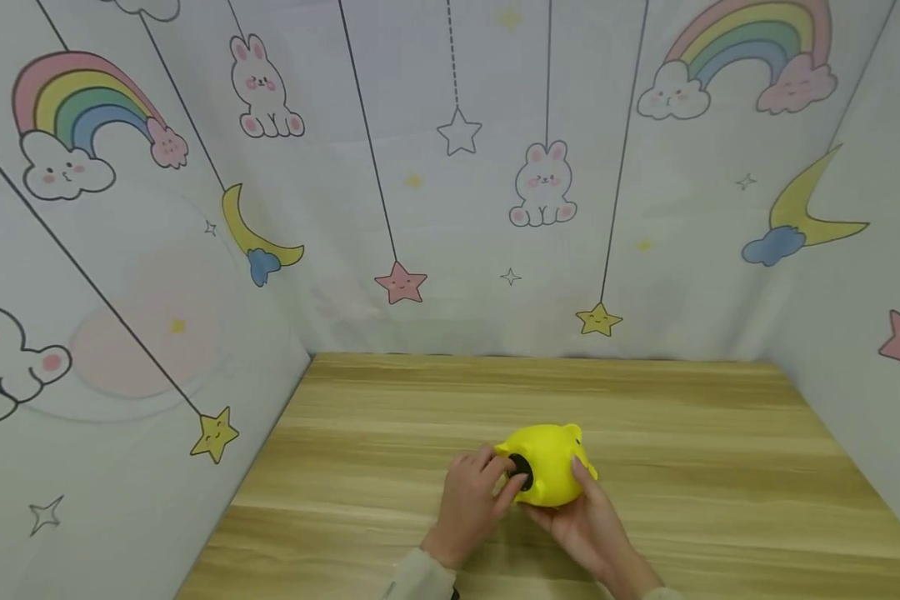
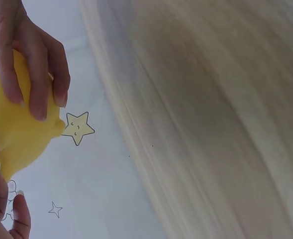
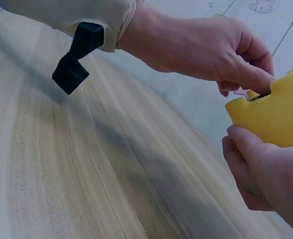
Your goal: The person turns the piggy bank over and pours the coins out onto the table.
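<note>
A rounded yellow piggy bank (image 1: 553,467) with small ears and stubby feet is tilted on its side above the table, its underside toward the left. My right hand (image 1: 596,529) holds it from below and the right, thumb on the near side. The left hand (image 1: 468,504) has its thumb and fingers at a round black plug (image 1: 522,472) in the underside, pinching there. In the left wrist view, the right fingers (image 2: 37,74) spread over the yellow body. The right wrist view shows the left thumb (image 3: 258,79) at the underside; the fingertips are partly hidden.
A wood-grain table (image 1: 390,417) lies beneath both hands. White fabric walls (image 1: 480,250) printed with rabbits, stars, moons and rainbows stand behind and on both sides. A black bracket (image 3: 76,59) is strapped at the left sleeve.
</note>
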### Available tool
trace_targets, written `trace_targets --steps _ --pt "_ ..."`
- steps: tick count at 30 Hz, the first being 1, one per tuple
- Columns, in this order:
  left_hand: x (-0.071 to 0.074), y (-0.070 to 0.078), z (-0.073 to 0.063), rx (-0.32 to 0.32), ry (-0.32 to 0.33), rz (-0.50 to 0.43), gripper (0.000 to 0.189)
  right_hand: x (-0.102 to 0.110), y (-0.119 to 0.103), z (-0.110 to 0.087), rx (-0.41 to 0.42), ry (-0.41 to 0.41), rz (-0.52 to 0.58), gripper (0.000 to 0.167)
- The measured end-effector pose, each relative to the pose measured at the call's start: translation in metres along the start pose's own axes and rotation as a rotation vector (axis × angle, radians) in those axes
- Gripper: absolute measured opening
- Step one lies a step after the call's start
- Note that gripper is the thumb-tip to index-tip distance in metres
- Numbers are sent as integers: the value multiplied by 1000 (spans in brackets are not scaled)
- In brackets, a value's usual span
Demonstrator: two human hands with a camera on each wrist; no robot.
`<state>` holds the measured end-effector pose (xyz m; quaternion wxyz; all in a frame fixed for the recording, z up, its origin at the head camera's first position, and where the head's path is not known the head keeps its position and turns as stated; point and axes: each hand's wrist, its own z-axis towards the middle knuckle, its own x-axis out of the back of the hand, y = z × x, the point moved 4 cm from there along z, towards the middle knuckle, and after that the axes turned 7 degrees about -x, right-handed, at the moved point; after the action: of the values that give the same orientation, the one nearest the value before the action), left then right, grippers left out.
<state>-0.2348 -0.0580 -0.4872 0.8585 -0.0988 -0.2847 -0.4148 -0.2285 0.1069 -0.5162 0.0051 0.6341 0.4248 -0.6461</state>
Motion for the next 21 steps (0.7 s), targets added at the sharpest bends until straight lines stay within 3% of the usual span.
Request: trace_targets --steps 10,21 --pt "-3 10 5 -34 29 73 27 -1 4 -2 11 -44 83 50" --pt "-8 14 8 66 -27 70 27 -6 4 -3 62 -20 91 48"
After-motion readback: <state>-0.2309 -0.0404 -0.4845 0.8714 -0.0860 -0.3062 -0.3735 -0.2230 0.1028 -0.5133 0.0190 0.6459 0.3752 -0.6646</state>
